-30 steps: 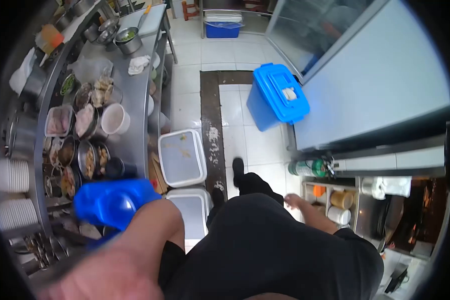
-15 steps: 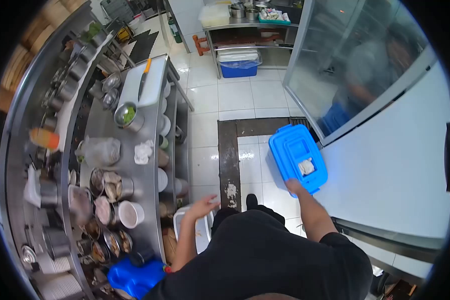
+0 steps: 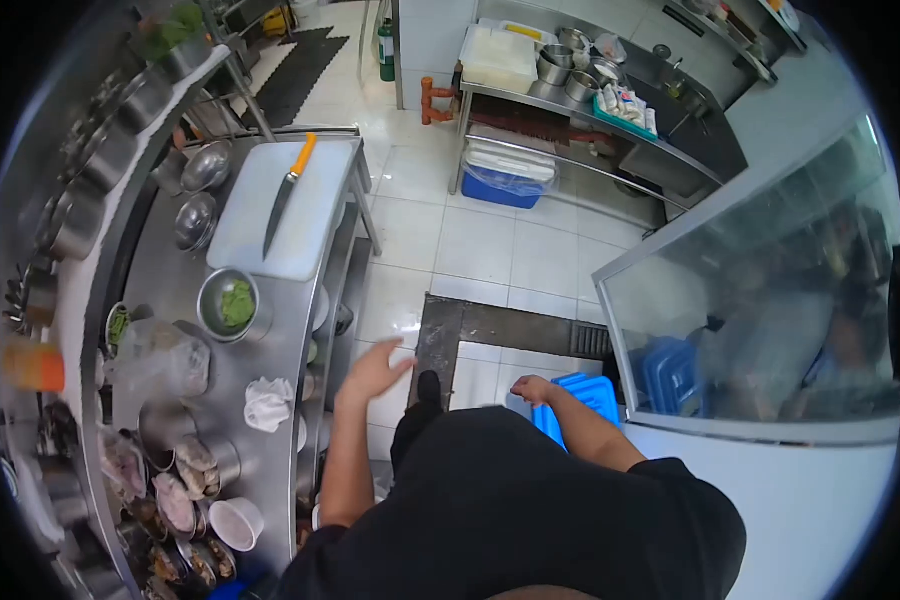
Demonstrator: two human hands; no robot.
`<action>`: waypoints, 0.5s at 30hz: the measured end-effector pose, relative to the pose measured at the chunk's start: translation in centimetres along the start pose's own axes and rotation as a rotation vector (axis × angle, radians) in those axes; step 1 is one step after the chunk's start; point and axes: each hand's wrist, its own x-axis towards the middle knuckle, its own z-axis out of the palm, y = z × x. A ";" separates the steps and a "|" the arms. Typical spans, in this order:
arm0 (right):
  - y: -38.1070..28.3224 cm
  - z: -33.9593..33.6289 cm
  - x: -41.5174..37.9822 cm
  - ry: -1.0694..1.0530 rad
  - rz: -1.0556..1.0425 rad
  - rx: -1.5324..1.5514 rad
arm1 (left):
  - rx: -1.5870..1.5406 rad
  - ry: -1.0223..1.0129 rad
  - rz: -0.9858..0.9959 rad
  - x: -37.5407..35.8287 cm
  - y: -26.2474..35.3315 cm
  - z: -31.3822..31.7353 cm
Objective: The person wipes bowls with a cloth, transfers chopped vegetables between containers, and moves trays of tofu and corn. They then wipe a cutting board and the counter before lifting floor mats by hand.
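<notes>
Now right hand (image 3: pixel 533 388) (empty) passed blue bin (image 3: pixel 590 398).

the bin (image 3: pixel 592 398) under the right hand (image 3: pixel 532 388) is bright blue. the knife (image 3: pixel 287 192) has an orange handle and lies on a white cutting board (image 3: pixel 300 235). the tabletop (image 3: pixel 280 340) is grey steel. a steel bowl (image 3: pixel 232 305) holds something green. the cloth (image 3: pixel 268 404) is white. the floor (image 3: pixel 490 240) has white tiles with a dark brown drain frame (image 3: pixel 440 335). the shirt (image 3: pixel 530 510) is black.

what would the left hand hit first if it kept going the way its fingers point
Probably nothing soon: the left hand is open in mid-air, fingers pointing toward the floor drain channel and white tiles. The steel counter edge lies just beside that line; depth is unclear.
</notes>
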 end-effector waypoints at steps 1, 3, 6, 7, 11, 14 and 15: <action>1.8 -1.4 2.7 0.066 -0.134 -0.135 | -0.034 0.018 0.010 3.7 0.8 -1.6; 3.0 -5.3 5.7 0.125 -0.108 -0.170 | -0.043 0.027 0.029 9.9 2.5 -5.0; 0.6 -11.8 5.7 0.244 0.219 0.508 | -0.021 -0.018 0.077 18.5 5.8 -8.6; 0.8 -13.5 7.1 0.222 0.274 0.545 | -0.036 -0.048 0.083 21.4 6.5 -9.2; 5.7 -19.6 16.6 -0.033 -0.106 -0.308 | -0.100 -0.207 0.001 31.9 7.8 -9.2; 7.3 -20.6 23.1 0.087 -0.518 -0.822 | -0.035 -0.259 -0.044 39.0 7.5 -7.7; 5.8 -23.4 26.1 0.145 -0.401 -0.745 | -0.008 -0.262 -0.106 40.7 9.8 -8.4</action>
